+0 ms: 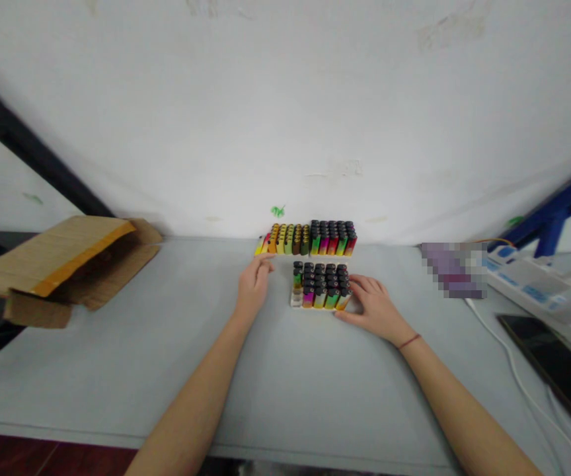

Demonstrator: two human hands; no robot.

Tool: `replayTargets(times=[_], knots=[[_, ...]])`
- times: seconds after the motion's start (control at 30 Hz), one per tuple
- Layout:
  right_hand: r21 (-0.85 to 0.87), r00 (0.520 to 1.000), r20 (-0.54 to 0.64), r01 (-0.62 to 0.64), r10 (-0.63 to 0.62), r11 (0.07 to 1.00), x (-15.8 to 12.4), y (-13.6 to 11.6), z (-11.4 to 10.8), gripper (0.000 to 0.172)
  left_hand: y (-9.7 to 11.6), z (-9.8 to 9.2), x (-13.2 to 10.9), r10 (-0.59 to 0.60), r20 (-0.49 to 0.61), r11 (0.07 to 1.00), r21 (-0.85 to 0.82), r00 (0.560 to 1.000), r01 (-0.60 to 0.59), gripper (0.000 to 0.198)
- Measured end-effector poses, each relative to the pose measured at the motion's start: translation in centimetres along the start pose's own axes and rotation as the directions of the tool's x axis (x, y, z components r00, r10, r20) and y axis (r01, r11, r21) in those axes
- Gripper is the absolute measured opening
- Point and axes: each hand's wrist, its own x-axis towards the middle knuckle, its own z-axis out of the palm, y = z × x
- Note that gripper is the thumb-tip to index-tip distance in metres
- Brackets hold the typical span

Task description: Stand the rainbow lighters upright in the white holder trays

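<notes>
- The right hand (375, 305) is spread, fingers parted, beside the front block of black-topped, multicoloured plastic lighters (320, 297) on the grey surface (166, 344).
- The left hand (253, 284) is held near yellow-topped lighters (287, 240); its grip cannot be told.
- A brown cardboard box (52, 254) is set leftward.

Looks forward and down from head height, over the table (166, 350) and facing the wall (216, 132), wide enough to span from carton (62, 254) at left to phone (553, 370) at right, with left hand (254, 284) and right hand (377, 311) at middle distance.
</notes>
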Motion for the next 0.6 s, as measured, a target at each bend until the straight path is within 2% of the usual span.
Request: replayTargets(times=[0.07, 0.13, 0.2, 0.27, 0.37, 0.6], knots=[[0.002, 1.0, -0.001, -0.003, 0.003, 1.0, 0.0, 0.0, 0.0, 0.062, -0.8, -0.3, 0.7, -0.045, -0.087, 0.964, 0.258, 0.995, 0.066, 0.04], [0.004, 1.0, -0.002, -0.003, 0.003, 1.0, 0.0, 0.0, 0.0, 0.062, -1.4, -0.4, 1.3, -0.087, -0.1, 0.865, 0.486, 0.991, 0.125, 0.043], [0.006, 1.0, -0.003, -0.001, 0.001, 1.0, 0.0, -0.1, 0.0, 0.061, -1.5, -0.3, 1.5, -0.139, -0.095, 0.764, 0.623, 0.986, 0.168, 0.045], [0.006, 1.0, -0.007, -0.002, 0.002, 1.0, 0.0, -0.1, 0.0, 0.061, -1.3, -0.1, 1.3, -0.167, -0.081, 0.695, 0.698, 0.983, 0.176, 0.045], [0.0, 1.0, -0.013, -0.001, 0.001, 1.0, 0.0, -0.1, 0.0, 0.059, -0.7, 0.2, 1.0, -0.163, -0.058, 0.642, 0.752, 0.985, 0.151, 0.044], [0.0, 1.0, -0.012, -0.003, 0.003, 1.0, 0.0, -0.1, 0.0, 0.06, -0.2, -1.1, 0.8, -0.227, -0.152, 0.567, 0.783, 0.962, 0.257, 0.038]])
